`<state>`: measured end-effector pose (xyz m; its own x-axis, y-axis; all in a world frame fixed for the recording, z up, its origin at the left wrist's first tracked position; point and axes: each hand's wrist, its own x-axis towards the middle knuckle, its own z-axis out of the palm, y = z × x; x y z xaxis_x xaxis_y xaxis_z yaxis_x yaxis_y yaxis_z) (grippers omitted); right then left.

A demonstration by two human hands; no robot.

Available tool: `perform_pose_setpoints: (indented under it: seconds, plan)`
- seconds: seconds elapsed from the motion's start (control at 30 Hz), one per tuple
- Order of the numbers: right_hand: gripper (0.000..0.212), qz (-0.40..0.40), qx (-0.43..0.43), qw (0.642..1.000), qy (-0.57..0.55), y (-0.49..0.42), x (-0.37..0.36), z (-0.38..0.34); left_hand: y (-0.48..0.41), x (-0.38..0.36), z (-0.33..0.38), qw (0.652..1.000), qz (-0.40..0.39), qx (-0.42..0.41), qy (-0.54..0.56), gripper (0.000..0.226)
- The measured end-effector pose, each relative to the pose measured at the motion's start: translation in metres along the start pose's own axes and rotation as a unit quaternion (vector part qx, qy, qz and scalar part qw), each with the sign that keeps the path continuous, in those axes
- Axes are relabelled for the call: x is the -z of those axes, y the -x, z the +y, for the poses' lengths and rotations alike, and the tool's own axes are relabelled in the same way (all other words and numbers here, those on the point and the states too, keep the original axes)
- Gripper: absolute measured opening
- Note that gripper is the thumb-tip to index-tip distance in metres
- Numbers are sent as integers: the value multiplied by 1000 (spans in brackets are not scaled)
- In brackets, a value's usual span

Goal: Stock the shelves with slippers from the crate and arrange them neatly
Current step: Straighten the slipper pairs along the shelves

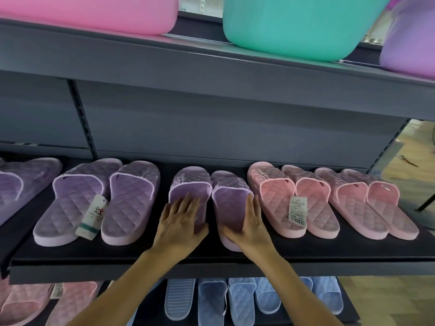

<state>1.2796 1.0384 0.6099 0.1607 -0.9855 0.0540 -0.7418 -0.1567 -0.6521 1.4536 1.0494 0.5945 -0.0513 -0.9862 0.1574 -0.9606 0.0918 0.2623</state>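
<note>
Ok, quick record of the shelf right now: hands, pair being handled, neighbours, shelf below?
left hand: flat on middle purple pair, left slipper
right hand: flat on that pair's right slipper
left neighbour: tagged purple pair
right neighbours: two pink pairs
shelf below: blue slippers

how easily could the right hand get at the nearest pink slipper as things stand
Probably easily: the right hand rests flat on a purple slipper, and the pink slipper lies right beside it on the same shelf, uncovered, with nothing between.
</note>
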Motion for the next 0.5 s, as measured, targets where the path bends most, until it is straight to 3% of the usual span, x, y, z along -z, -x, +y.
perform_pose_setpoints:
  seconds: [0.5]
  plan:
    - [109, 55, -20, 998, -15, -47, -18, -7, -39, -8, 11, 998, 49, 35, 23, 100]
